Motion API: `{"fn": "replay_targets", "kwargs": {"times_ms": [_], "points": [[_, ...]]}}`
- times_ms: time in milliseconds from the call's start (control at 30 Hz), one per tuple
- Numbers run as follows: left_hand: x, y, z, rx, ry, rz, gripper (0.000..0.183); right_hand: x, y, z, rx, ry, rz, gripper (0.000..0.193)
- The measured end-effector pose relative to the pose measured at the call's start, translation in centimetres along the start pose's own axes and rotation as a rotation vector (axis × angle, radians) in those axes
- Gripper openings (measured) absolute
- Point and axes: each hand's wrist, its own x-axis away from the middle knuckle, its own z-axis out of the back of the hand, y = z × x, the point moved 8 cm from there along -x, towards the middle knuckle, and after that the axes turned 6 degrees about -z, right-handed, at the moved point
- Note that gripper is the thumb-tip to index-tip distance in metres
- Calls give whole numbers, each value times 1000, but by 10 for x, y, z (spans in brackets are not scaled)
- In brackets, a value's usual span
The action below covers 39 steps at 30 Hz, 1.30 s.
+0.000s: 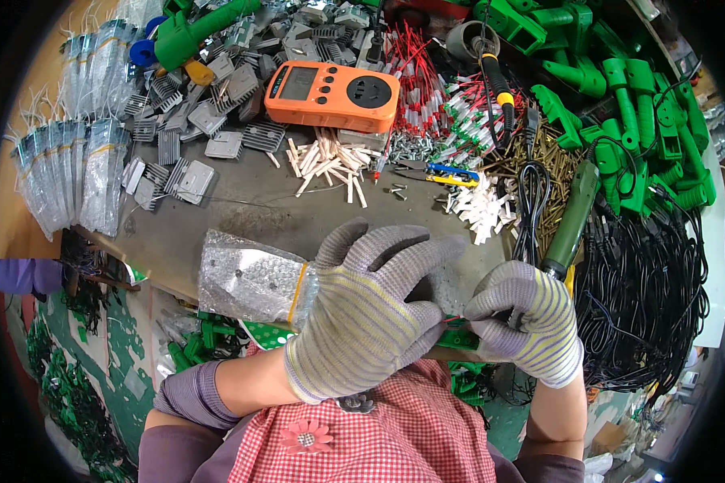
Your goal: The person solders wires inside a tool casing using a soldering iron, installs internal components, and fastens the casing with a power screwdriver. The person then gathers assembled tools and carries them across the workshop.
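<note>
My left hand [370, 302], in a grey and yellow striped knit glove, reaches over the table's near edge. Its fingers are stretched out and apart, with no object visible in them. Against its wrist side lies a flat bubble-wrap packet [248, 278] with a yellow band around it; the hand covers its right end. My right hand [532, 318], gloved the same way, is curled with thumb and fingers together at the near edge. Whatever it may pinch is hidden. Just left of its fingertips shows a small green piece [457, 334], partly covered by the left hand.
Beyond the hands sit an orange meter [334, 95], metal heat sinks [189, 181], white sleeves [330, 161], blue-yellow pliers [451, 173] and brass screws [552, 169]. To the right are a green screwdriver [572, 217], black cables [644, 298] and green housings [620, 105]. Banded packets [72, 169] stand left.
</note>
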Motion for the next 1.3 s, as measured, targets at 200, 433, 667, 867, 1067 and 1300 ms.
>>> {"fn": "replay_targets", "kwargs": {"times_ms": [200,433,667,867,1067,1300], "points": [[0,0,-1,-10,4,4,17,-6,5,-5,-44,-44,-57,17],[0,2,0,20,17,-15,17,6,27,-8,-289,86,-140,28],[-10,15,2,-137,-131,99,22,5,-8,-8,17,141,69,11],[-2,10,1,-108,-132,52,23,1,18,26,218,381,-35,22],[12,-25,47,128,-36,-17,89,-8,73,61,697,600,-247,67],[54,-60,34,13,-354,62,78,-32,37,108,449,769,-77,64]]}}
